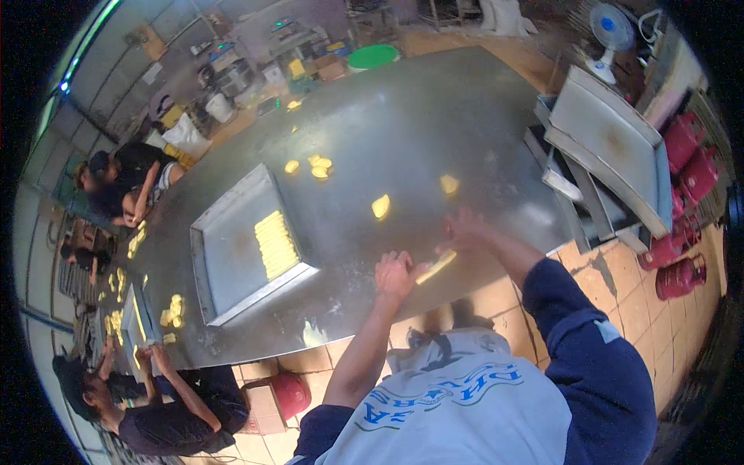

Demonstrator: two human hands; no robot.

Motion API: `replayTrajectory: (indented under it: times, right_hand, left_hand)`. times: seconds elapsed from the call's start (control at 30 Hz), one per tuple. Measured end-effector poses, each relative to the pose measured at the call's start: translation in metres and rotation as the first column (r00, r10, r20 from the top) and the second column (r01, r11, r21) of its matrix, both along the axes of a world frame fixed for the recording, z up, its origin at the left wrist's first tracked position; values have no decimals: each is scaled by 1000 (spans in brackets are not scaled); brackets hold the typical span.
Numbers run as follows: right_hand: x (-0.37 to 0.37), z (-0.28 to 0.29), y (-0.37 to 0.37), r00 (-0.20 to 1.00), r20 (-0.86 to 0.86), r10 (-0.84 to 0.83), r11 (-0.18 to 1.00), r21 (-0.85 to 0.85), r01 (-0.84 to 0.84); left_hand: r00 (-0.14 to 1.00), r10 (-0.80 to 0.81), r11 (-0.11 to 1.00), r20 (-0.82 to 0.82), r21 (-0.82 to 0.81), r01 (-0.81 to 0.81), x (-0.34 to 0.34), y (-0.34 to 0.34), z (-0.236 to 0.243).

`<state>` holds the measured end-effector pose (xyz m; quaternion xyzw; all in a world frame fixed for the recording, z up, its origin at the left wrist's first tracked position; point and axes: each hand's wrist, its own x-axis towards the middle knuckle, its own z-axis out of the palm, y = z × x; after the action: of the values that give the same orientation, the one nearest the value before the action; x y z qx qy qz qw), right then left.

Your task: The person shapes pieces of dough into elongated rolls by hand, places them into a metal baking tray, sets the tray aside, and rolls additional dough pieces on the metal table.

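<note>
A thin strip of yellow dough (436, 267) lies slantwise on the metal table near its front edge. My left hand (395, 274) rests on the tabletop at the strip's left end, fingers forward and thumb toward the dough. Over the strip's far right end is my right hand (465, 229), fingers spread and somewhat blurred. Just beyond my hands sit two yellow dough lumps (380, 206) (449, 184), apart from each other. To my left, a metal tray (225, 240) carries a row of several dough sticks (276, 245) along its right side.
More dough pieces (319, 166) lie farther off on the table (434, 101). Empty metal trays (608, 147) are stacked at the right edge, beside red gas cylinders (682, 277). At left, a person (167, 403) handles dough by a smaller tray (141, 314); others sit beyond.
</note>
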<state>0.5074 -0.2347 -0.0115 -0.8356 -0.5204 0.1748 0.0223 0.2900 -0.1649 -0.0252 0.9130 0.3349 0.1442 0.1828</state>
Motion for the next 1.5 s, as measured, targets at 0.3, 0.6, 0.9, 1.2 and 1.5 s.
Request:
replayTrajectory:
  times: [0.3, 0.6, 0.9, 1.2, 1.5]
  right_hand:
    - [1, 3, -18, 990, -125, 69, 976, 214, -41]
    - [0, -6, -25, 854, -442, 273, 927, 357, -112]
    - [9, -1, 18, 753, -288, 592, 743, 556, -372]
    - [83, -28, 53, 990, 14, -141, 759, 644, 99]
    - [54, -21, 47, 851, -502, 155, 712, 653, 256]
  left_hand:
    - [1000, -2, 983, 6, 182, 1, -1, -2, -10]
    - [994, 107, 981, 1, -160, -105, -21, -20, -1]
    - [990, -34, 982, -139, -190, 7, -5, 17, 14]
    - [913, 401, 863, -77, -304, -404, -3, -22, 19]
    - [803, 551, 782, 228, -476, -401, -32, -63, 28]
